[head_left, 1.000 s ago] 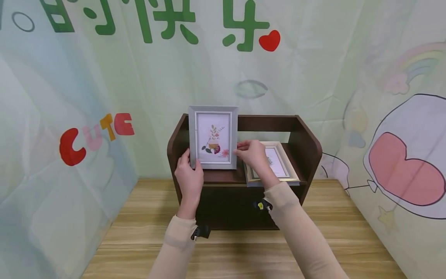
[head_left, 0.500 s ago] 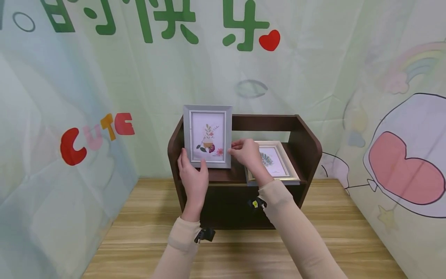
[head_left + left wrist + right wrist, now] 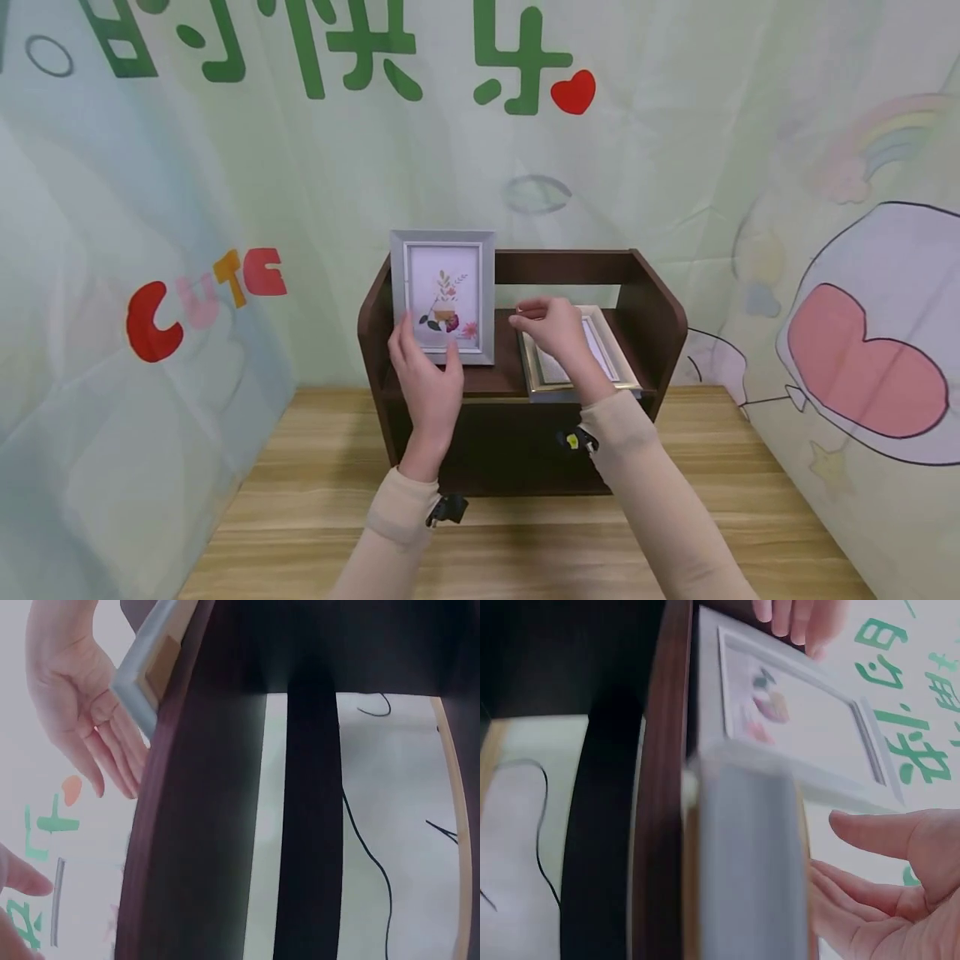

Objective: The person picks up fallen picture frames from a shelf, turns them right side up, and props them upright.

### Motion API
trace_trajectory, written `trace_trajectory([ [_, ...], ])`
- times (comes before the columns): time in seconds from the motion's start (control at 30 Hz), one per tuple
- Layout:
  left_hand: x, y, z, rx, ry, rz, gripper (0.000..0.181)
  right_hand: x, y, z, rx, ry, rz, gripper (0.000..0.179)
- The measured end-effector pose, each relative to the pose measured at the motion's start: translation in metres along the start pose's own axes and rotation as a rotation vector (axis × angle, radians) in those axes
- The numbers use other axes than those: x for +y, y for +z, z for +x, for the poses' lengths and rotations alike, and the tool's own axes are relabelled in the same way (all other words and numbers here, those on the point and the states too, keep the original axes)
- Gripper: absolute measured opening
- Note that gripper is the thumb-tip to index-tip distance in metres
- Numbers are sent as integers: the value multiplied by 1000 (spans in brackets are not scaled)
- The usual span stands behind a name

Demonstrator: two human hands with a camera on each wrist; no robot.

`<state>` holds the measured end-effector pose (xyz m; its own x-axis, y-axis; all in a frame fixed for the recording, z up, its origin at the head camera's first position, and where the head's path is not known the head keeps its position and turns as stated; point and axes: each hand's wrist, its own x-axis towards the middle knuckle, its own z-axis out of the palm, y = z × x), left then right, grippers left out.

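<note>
A grey picture frame (image 3: 483,292) with a flower print stands upright on the left of the brown shelf unit's (image 3: 660,304) top shelf. My left hand (image 3: 427,387) is at its lower left, fingers fairly straight; contact cannot be told. Just right of that frame, my right hand (image 3: 558,329) hovers with loosely bent fingers and nothing in them. Beneath it a gold-edged picture frame (image 3: 611,346) lies flat, partly hidden by the hand and wrist. A grey edge (image 3: 742,855) shows in the right wrist view, below the gold one.
The shelf unit stands on a wood-grain table (image 3: 300,500). Its side panels rise beside the frames, and the flat frame overhangs the shelf's front edge slightly. A printed cloth backdrop (image 3: 637,167) hangs behind. A black cable (image 3: 367,855) shows through the unit's back opening.
The grey frame has shifted left on the shelf. My right hand has let go of its right edge and moved right; my left hand has moved slightly right across its lower corner.
</note>
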<state>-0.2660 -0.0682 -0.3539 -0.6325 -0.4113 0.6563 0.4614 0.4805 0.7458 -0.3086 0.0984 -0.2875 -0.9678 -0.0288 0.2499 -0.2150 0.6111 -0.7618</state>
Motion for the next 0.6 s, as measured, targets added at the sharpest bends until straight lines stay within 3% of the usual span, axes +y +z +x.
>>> trace_trajectory([
  [0.1, 6, 7, -3, -26, 46, -29, 59, 7, -16, -6, 26, 21, -34, 38],
  [0.2, 12, 13, -6, -81, 54, -55, 51, 13, -31, -14, 52, 60, -72, 40],
  [0.5, 24, 29, -15, -262, 22, -118, 40, 43, -59, -30, 130, 117, -133, 48],
  [0.6, 27, 31, -17, -327, -30, -129, 39, 51, -63, -33, 146, 147, -162, 51],
])
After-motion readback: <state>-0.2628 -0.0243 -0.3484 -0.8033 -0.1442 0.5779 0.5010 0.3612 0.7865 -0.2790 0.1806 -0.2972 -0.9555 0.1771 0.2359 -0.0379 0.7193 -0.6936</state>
